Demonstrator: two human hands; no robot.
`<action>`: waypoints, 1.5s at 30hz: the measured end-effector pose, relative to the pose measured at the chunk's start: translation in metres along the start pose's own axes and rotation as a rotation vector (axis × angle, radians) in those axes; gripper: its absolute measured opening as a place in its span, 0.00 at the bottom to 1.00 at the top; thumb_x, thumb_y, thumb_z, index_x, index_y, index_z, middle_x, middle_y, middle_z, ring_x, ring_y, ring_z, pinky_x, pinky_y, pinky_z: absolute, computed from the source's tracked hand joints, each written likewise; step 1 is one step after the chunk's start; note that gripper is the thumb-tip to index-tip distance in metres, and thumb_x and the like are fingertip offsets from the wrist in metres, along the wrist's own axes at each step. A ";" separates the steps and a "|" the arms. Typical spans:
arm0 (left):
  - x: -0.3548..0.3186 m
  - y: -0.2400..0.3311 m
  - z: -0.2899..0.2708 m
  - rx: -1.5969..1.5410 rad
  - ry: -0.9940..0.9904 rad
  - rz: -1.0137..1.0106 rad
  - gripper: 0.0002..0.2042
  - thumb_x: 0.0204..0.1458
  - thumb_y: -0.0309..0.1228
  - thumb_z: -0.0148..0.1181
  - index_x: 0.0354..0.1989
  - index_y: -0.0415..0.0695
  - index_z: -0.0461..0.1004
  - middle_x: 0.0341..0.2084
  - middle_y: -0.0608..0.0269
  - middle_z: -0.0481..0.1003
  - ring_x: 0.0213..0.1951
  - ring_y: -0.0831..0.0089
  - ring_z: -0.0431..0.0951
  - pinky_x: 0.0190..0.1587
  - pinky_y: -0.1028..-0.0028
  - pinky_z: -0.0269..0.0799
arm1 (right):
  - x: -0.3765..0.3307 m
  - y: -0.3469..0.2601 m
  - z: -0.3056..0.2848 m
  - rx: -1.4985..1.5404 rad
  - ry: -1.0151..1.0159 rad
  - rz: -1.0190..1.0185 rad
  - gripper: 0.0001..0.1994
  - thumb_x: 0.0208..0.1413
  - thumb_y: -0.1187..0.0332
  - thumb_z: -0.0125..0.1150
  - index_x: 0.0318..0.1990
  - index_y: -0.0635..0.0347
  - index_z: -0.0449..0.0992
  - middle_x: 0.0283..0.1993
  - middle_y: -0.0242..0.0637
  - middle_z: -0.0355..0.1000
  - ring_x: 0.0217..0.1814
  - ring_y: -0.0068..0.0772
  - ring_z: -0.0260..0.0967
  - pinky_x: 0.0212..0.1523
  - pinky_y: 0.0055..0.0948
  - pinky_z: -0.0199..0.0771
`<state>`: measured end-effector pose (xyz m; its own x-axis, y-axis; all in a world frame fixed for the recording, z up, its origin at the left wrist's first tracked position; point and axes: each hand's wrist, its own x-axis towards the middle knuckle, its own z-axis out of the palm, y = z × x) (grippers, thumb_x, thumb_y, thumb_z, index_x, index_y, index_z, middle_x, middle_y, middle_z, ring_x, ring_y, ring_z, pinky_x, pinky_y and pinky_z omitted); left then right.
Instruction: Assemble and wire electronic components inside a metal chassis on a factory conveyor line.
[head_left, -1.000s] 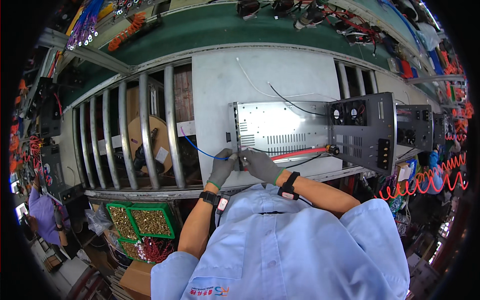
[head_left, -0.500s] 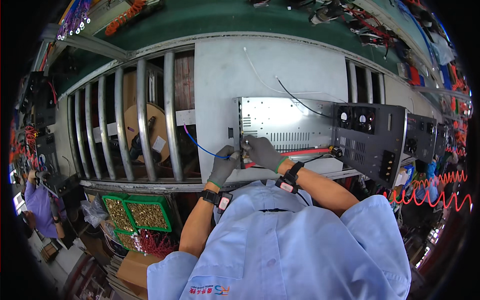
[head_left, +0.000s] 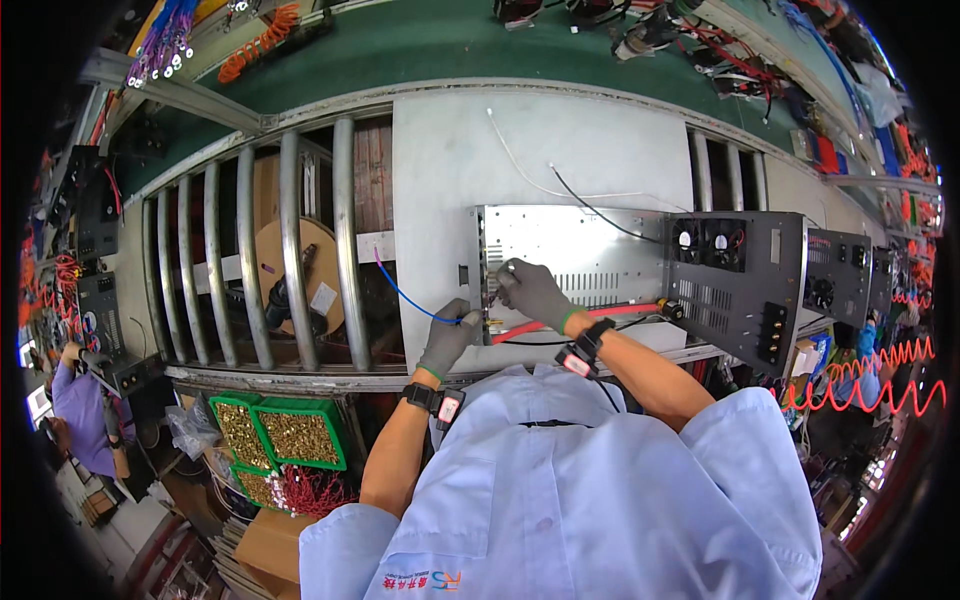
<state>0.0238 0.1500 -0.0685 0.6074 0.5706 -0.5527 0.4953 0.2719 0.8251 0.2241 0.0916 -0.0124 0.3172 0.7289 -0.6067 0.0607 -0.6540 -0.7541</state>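
Observation:
An open sheet-metal case [head_left: 590, 240] with a bright perforated inside lies on the bench. At its near left corner my gloved left hand [head_left: 448, 338] is closed on a blue wire [head_left: 408, 296], whose purple-tipped free end curves away to the left. My gloved right hand [head_left: 538, 298] is over the left end of the case, fingers pinched together; a small shiny bit shows at the fingertips, too small to name. A thick red cable [head_left: 620, 310] runs along the near side of the case, partly behind my right hand. A black wire [head_left: 600, 208] hangs over the far wall.
A dark panel with fans [head_left: 735, 280] stands at the case's right end. Metal rollers [head_left: 345, 240] lie left of the white board [head_left: 430, 170], above a cardboard reel [head_left: 325, 290]. Green trays [head_left: 340, 430] of brass parts sit lower left. Another person [head_left: 85, 405] works at far left.
My right hand has moved a little up and right, away from my left hand. My left hand stays at the corner with the blue wire. The whole view has shifted slightly.

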 end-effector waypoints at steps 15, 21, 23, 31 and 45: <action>0.001 0.000 0.004 -0.120 0.007 0.036 0.06 0.59 0.29 0.57 0.36 0.40 0.72 0.21 0.67 0.72 0.22 0.81 0.69 0.25 0.78 0.65 | -0.066 0.038 0.044 -0.472 0.082 -0.500 0.14 0.55 0.70 0.59 0.49 0.60 0.73 0.38 0.47 0.77 0.38 0.52 0.76 0.38 0.43 0.76; -0.002 0.010 0.003 -0.208 -0.021 -0.090 0.05 0.57 0.27 0.59 0.35 0.39 0.72 0.26 0.67 0.74 0.29 0.82 0.71 0.32 0.78 0.69 | -0.057 0.041 0.041 -0.510 0.020 -0.510 0.16 0.52 0.71 0.60 0.49 0.59 0.72 0.38 0.47 0.76 0.39 0.52 0.75 0.39 0.44 0.76; -0.003 0.014 0.005 -0.210 -0.006 -0.072 0.05 0.58 0.28 0.58 0.36 0.39 0.72 0.25 0.67 0.74 0.26 0.81 0.71 0.28 0.78 0.68 | -0.057 0.037 0.037 -0.476 -0.006 -0.490 0.16 0.50 0.72 0.60 0.49 0.58 0.72 0.38 0.48 0.76 0.37 0.52 0.75 0.38 0.44 0.76; -0.002 -0.003 0.005 -0.206 0.007 -0.037 0.04 0.59 0.27 0.56 0.35 0.40 0.71 0.25 0.68 0.73 0.26 0.82 0.71 0.27 0.78 0.69 | -0.051 0.033 0.032 -0.510 -0.064 -0.543 0.14 0.51 0.71 0.59 0.47 0.58 0.71 0.36 0.45 0.76 0.36 0.49 0.76 0.37 0.43 0.77; 0.000 0.008 0.001 -0.016 0.034 0.076 0.04 0.55 0.24 0.59 0.34 0.38 0.71 0.24 0.63 0.71 0.29 0.78 0.68 0.32 0.75 0.68 | -0.032 0.037 0.025 -0.403 -0.032 -0.592 0.12 0.53 0.70 0.59 0.45 0.56 0.71 0.30 0.44 0.74 0.27 0.48 0.74 0.29 0.43 0.75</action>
<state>0.0288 0.1512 -0.0619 0.6215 0.6156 -0.4845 0.4387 0.2389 0.8663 0.1922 0.0492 -0.0271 0.0952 0.9860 -0.1368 0.5607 -0.1666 -0.8111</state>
